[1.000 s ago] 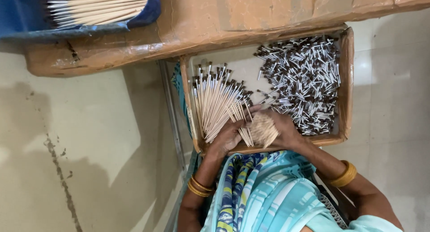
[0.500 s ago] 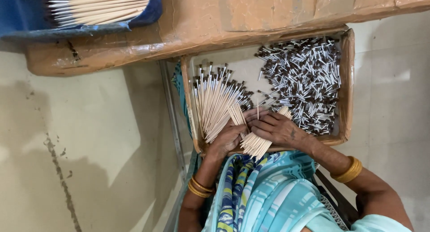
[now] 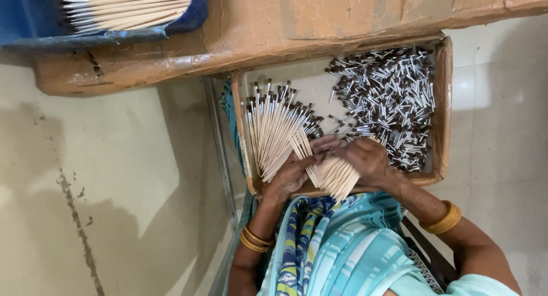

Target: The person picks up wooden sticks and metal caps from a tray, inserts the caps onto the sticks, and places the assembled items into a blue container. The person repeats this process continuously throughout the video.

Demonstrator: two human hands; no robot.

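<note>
One cardboard tray (image 3: 442,102), brown carton (image 3: 319,22), pale tiled floor (image 3: 114,187)

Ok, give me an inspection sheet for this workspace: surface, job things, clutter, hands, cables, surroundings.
Surface: shallow cardboard tray on the lap, worn edges.
Job's things: fanned tipped sticks at the tray's left; a bare stick bundle at the tray's near edge; loose pile of small metal caps at its right.
Clutter: nothing seen.
Hands: left hand beside the fanned sticks, touching the bundle; right hand over the bundle; exact grip unclear.
Cables: nothing seen.
Surroundings: large cardboard box; blue tray of plain sticks; pale floor.
</note>
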